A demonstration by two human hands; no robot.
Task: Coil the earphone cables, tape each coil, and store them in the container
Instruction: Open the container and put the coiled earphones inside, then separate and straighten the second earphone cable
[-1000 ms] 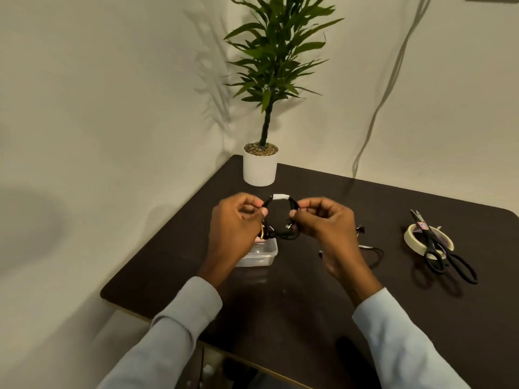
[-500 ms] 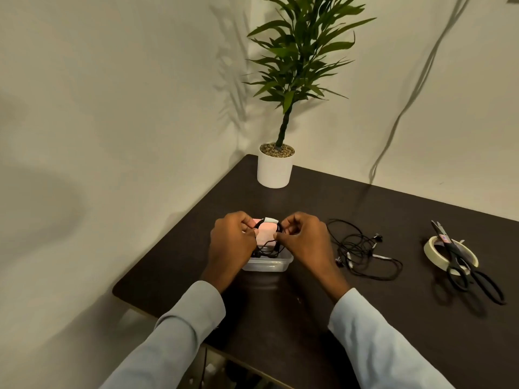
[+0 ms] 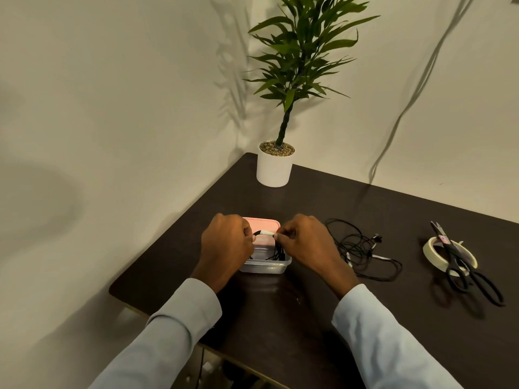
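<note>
A small clear plastic container (image 3: 264,266) sits on the dark table, with a pink lid (image 3: 262,222) showing behind it. Over it my left hand (image 3: 226,248) and my right hand (image 3: 307,242) pinch a black coiled earphone cable (image 3: 276,252) bound with a strip of white tape (image 3: 265,233). The coil hangs down into the container. A second black earphone cable (image 3: 362,248) lies loose and tangled on the table to the right of my right hand.
A roll of masking tape (image 3: 429,249) lies at the right with black scissors (image 3: 466,269) resting across it. A potted plant in a white pot (image 3: 273,169) stands at the table's back corner. Walls close off the left and back sides.
Both hands have brought the taped coil down from above the table into the container. The view has shifted left, showing the loose cable fully.
</note>
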